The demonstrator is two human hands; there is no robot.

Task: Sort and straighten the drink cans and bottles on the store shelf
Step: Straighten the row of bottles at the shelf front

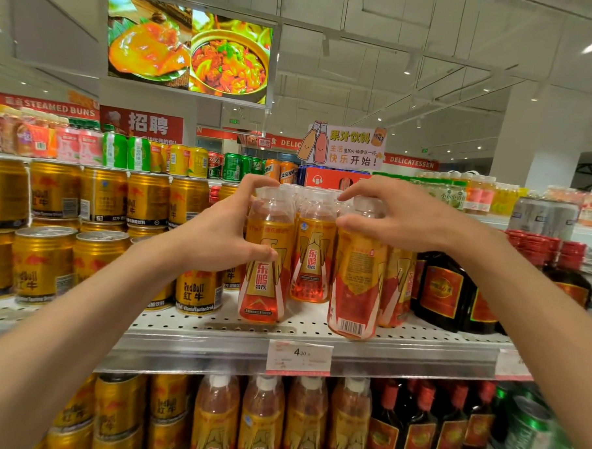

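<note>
While shelved, bottles (267,257) under hands (219,231).

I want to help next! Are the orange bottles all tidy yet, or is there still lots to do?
Partly. Done: the gold cans on the left stand upright in rows. In hand: the left hand grips one orange bottle, label forward, and the right hand holds another bottle with its barcode facing out. Left: turn that one round and line the front bottles up evenly along the shelf edge.
</note>
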